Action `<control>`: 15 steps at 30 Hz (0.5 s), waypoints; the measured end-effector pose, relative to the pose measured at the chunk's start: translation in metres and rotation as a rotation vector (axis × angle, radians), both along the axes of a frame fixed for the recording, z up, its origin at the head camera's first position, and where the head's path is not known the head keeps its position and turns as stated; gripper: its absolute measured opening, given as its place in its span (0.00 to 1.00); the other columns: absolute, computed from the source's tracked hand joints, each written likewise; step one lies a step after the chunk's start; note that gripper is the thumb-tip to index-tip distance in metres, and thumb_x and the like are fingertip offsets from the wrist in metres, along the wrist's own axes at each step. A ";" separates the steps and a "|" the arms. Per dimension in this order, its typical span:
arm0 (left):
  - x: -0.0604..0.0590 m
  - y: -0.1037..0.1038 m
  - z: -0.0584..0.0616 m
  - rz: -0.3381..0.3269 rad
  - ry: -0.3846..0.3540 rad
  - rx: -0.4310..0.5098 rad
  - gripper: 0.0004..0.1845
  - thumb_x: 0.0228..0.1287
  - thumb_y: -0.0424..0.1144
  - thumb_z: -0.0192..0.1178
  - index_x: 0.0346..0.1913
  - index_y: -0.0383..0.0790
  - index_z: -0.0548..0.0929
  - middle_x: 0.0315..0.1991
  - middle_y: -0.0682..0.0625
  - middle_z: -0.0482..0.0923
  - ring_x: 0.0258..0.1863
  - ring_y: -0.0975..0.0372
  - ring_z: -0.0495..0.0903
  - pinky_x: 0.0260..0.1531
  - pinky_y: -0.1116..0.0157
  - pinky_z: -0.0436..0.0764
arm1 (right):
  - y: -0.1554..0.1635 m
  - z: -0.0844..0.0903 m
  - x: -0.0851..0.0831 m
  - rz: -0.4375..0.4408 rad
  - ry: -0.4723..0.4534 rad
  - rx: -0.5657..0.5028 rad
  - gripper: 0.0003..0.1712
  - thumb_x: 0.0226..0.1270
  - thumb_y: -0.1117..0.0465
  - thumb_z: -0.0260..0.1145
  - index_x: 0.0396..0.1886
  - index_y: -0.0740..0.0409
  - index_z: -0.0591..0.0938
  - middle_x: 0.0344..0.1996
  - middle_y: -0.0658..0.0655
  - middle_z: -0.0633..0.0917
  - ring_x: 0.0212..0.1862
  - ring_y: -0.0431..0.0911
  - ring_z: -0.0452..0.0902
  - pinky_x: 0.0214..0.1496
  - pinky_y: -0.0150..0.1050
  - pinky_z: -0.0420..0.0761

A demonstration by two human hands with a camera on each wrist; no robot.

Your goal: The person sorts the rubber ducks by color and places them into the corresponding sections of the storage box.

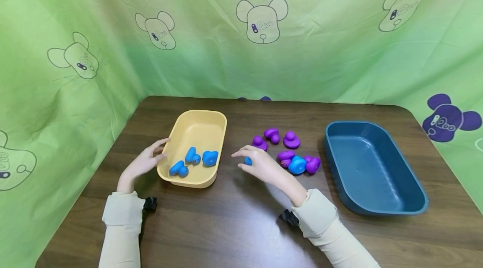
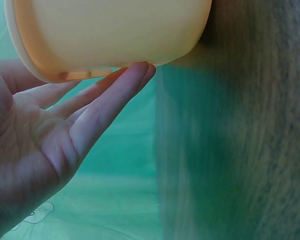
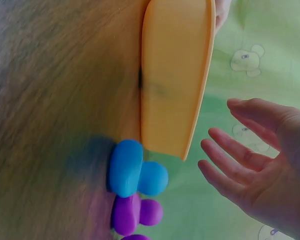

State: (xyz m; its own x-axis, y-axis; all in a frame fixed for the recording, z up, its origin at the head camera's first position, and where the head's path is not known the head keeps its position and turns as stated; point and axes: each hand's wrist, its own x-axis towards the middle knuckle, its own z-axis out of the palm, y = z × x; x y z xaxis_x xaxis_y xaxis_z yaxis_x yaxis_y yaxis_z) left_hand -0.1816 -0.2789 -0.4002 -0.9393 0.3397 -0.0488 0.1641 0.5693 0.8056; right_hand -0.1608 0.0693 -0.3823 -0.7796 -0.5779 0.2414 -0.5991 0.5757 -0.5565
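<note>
My left hand point(image 1: 143, 163) touches the left side of a pale yellow bin point(image 1: 222, 134), its fairly straight fingers point(image 2: 107, 107) lying along the outer wall. Inside the bin are three blue rubber ducks point(image 1: 210, 158). To the bin's right my right hand point(image 1: 262, 167) hovers with spread fingers and holds nothing. Partly hidden beneath it in the head view is a blue duck point(image 1: 247, 161); the right wrist view shows this duck point(image 3: 126, 167) on the table, below the fingers and apart from them.
Several purple ducks point(image 1: 291, 139) lie on the wooden table point(image 1: 211, 226) right of centre, with another blue duck point(image 1: 297, 165) among them. A dark blue bin point(image 1: 377, 167) stands at the right. Green printed cloth point(image 1: 211, 62) hangs behind and along the sides.
</note>
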 end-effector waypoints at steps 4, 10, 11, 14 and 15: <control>-0.001 -0.001 -0.002 0.005 -0.005 -0.006 0.26 0.62 0.27 0.46 0.64 0.29 0.56 0.54 0.26 0.63 0.50 0.41 0.68 0.41 0.57 0.73 | 0.005 -0.001 -0.003 -0.005 -0.029 0.001 0.15 0.56 0.65 0.63 0.45 0.59 0.79 0.43 0.57 0.78 0.46 0.48 0.74 0.48 0.41 0.72; -0.001 -0.001 -0.001 -0.001 -0.027 0.010 0.27 0.63 0.28 0.46 0.64 0.29 0.55 0.55 0.26 0.61 0.51 0.41 0.67 0.40 0.57 0.73 | 0.011 -0.003 -0.007 -0.013 -0.035 0.016 0.17 0.55 0.65 0.63 0.46 0.60 0.79 0.43 0.58 0.78 0.48 0.51 0.72 0.51 0.44 0.70; -0.001 -0.001 -0.001 -0.002 -0.027 0.010 0.27 0.63 0.28 0.46 0.64 0.29 0.54 0.55 0.26 0.61 0.51 0.41 0.67 0.40 0.57 0.73 | 0.013 -0.004 -0.007 -0.021 -0.043 0.019 0.17 0.55 0.65 0.63 0.46 0.60 0.79 0.44 0.58 0.78 0.48 0.51 0.72 0.51 0.45 0.69; 0.000 -0.001 0.000 -0.001 -0.032 0.015 0.27 0.63 0.28 0.46 0.64 0.29 0.54 0.56 0.26 0.61 0.52 0.41 0.66 0.40 0.56 0.73 | 0.016 -0.005 -0.009 -0.035 -0.065 0.025 0.18 0.54 0.65 0.64 0.47 0.61 0.78 0.45 0.60 0.77 0.49 0.53 0.71 0.52 0.47 0.68; 0.000 -0.001 0.000 0.000 -0.030 0.013 0.27 0.63 0.28 0.46 0.64 0.29 0.54 0.55 0.26 0.61 0.52 0.41 0.66 0.40 0.57 0.73 | 0.017 -0.005 -0.010 -0.036 -0.069 0.027 0.18 0.54 0.66 0.64 0.47 0.61 0.78 0.45 0.61 0.77 0.49 0.53 0.71 0.51 0.47 0.68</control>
